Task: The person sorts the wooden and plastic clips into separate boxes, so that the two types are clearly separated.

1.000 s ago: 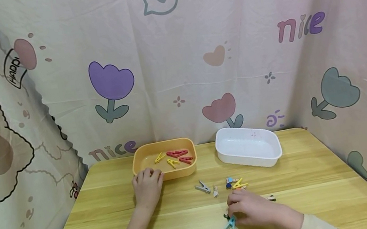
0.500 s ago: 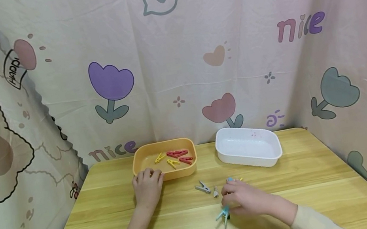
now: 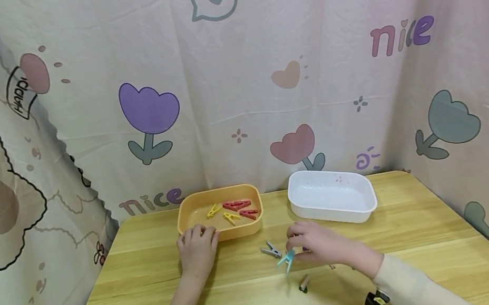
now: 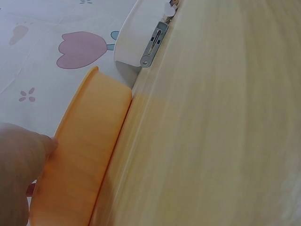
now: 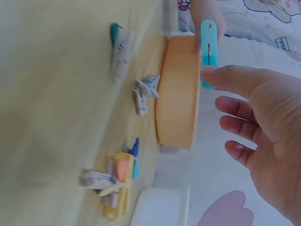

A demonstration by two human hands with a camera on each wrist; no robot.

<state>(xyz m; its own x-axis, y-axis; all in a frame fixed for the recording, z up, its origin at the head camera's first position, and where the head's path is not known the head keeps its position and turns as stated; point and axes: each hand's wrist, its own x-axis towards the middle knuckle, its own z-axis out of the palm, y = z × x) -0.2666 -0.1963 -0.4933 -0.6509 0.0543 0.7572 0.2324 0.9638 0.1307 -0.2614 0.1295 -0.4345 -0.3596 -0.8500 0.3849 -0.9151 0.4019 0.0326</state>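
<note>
My right hand (image 3: 318, 242) pinches a light blue clothespin (image 3: 287, 258) above the table. In the right wrist view the thumb presses on that clothespin (image 5: 209, 52), while the other fingers are loosely bent. My left hand (image 3: 197, 250) grips the near rim of an orange bin (image 3: 242, 231). Inside the bin lie two yellow clothespins (image 3: 231, 218) and several red ones (image 3: 236, 205). A grey clothespin (image 3: 270, 250) lies on the table just left of the blue one. Nearer the front lies a small wooden clip (image 3: 304, 282) with a green end.
A white bin (image 3: 333, 197) stands at the back right with nothing visible in it. A small cluster of clips, including a yellow clothespin (image 5: 112, 212), is mostly hidden by my right hand in the head view. A patterned curtain (image 3: 226, 96) hangs behind the table.
My right hand has lifted the light blue clothespin and carried it away from me and slightly left, uncovering the green-ended clip. The left hand stays on the orange bin.
</note>
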